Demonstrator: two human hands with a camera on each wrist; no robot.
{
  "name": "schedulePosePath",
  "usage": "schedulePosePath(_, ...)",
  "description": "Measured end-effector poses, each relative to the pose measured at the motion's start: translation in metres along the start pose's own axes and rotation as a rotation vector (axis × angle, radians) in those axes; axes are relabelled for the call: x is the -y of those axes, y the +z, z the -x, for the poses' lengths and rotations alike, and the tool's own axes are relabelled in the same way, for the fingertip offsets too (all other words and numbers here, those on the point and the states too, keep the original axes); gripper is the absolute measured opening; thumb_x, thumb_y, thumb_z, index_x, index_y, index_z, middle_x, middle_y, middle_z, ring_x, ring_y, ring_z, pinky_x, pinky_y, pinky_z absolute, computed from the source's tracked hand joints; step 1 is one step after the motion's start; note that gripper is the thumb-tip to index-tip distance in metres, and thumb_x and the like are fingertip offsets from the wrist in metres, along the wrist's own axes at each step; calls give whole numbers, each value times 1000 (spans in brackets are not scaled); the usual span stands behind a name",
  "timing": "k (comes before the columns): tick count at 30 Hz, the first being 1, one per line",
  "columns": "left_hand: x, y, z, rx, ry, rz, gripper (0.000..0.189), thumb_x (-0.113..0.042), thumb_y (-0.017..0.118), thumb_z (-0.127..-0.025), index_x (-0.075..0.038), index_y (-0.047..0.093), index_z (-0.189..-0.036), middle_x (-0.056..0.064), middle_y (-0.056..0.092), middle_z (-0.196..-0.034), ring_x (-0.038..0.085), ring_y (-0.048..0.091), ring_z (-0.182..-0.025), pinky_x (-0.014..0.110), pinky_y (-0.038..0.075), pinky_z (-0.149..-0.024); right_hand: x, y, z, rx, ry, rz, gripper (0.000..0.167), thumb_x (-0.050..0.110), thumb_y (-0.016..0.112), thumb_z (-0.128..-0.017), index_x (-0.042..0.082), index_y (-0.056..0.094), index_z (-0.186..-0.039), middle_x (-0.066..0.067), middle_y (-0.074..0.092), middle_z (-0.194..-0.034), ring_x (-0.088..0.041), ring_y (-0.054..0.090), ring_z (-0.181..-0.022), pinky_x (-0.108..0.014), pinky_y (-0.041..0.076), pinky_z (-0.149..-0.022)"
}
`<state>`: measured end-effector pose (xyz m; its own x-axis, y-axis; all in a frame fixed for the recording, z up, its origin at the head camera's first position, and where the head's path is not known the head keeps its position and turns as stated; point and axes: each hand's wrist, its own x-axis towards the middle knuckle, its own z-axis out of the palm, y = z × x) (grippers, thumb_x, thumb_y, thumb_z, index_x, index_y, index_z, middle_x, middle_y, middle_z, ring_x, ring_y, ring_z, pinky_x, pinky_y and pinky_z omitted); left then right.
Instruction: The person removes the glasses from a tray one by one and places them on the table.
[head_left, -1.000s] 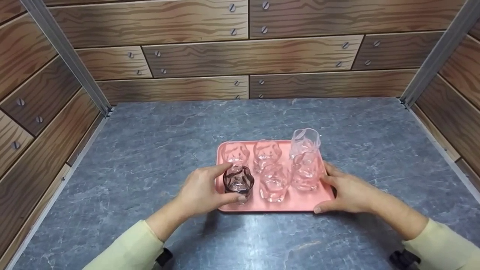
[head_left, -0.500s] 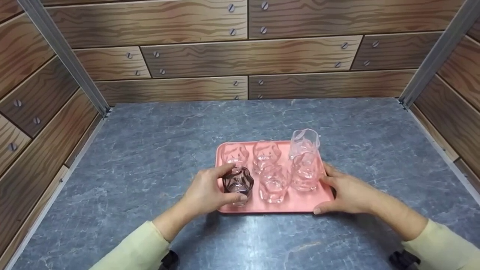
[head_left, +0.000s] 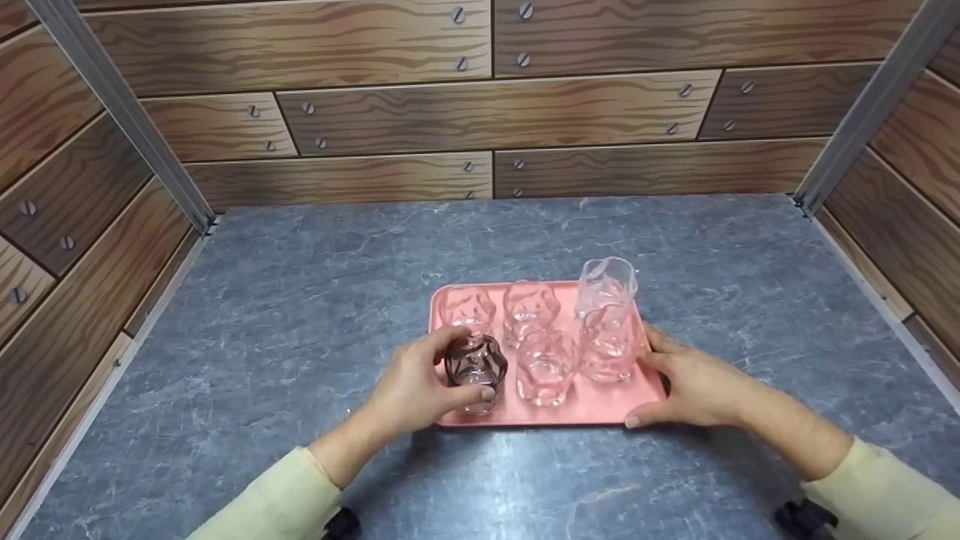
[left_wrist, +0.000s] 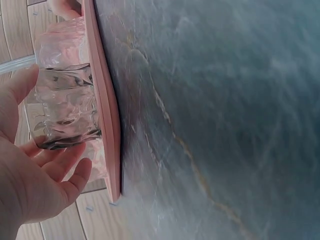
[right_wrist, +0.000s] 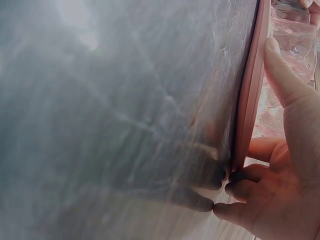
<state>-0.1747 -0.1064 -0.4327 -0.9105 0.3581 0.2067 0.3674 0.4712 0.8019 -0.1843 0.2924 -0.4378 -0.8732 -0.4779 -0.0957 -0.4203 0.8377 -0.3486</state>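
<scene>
A pink tray (head_left: 596,409) lies on the tabletop, with several wavy-sided glasses standing on it. At its front left corner my left hand (head_left: 418,379) holds a smoky dark glass (head_left: 475,367), thumb on the near side and fingers round the far side. In the left wrist view this glass (left_wrist: 67,107) stands upright on the tray. My right hand (head_left: 697,384) grips the tray's right side, thumb at the front corner. Seen from the right wrist, the fingers curl at the tray's edge (right_wrist: 252,85). Clear glasses stand at front middle (head_left: 546,369) and front right (head_left: 609,349).
Along the tray's back row stand more clear glasses, one at left (head_left: 465,306), one in the middle (head_left: 531,306) and a taller-looking one at right (head_left: 606,283). Grey marbled tabletop (head_left: 322,277) surrounds the tray. Wood-patterned walls (head_left: 390,120) with metal corner posts (head_left: 124,112) enclose it.
The whole view has shifted very slightly. My left hand's thumb has slid a little along the dark glass. The tray and my right hand look the same.
</scene>
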Motion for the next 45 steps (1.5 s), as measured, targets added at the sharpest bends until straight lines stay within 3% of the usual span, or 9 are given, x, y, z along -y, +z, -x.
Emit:
schedulePosePath(9, -1, 1, 1, 16, -66, 119, 80, -26, 97, -77, -3, 61, -144, 9, 73, -126, 29, 70, -112, 41, 59, -97, 2, -2, 0, 7, -12, 8, 120, 81, 78, -74, -7, 51, -152, -33, 27, -167, -56, 35, -147, -69, 36, -116)
schedulePosePath(21, -5, 0, 5, 6, -134, 200, 84, -19, 97, -77, 0, 57, -149, 14, 71, -128, 33, 72, -101, 29, 63, -77, 2, -3, -1, 18, -1, 9, 120, 81, 78, -74, -8, 52, -151, -34, 27, -166, -57, 35, -147, -69, 35, -116)
schedulePosePath(25, -11, -6, 8, -12, -110, 206, 84, -21, 97, -77, 1, 58, -148, 12, 72, -127, 32, 71, -103, 33, 63, -82, 3, -3, -2, 19, 3, 11, 121, 81, 79, -73, -8, 52, -151, -34, 27, -166, -58, 35, -146, -70, 35, -116)
schedulePosePath(30, -23, -24, 10, -38, -55, 184, 81, -22, 97, -77, 0, 61, -146, 7, 74, -124, 30, 69, -104, 38, 60, -87, 3, -4, -2, 23, 7, 12, 120, 81, 78, -73, -7, 52, -151, -34, 27, -166, -58, 36, -146, -70, 35, -115)
schedulePosePath(36, -36, -57, 7, -63, -47, 176, 80, -19, 97, -76, -5, 62, -146, 5, 74, -123, 29, 68, -104, 37, 60, -87, 4, -4, -2, 33, 21, 17, 121, 82, 77, -74, -7, 52, -151, -34, 26, -166, -60, 35, -145, -72, 35, -114)
schedulePosePath(45, -35, -110, -17, -165, -49, 186, 77, -15, 97, -75, -3, 64, -144, 13, 74, -123, 31, 69, -104, 38, 61, -91, 5, -5, -1, 46, 44, 29, 123, 85, 74, -73, -8, 52, -150, -34, 25, -166, -61, 35, -145, -72, 34, -114)
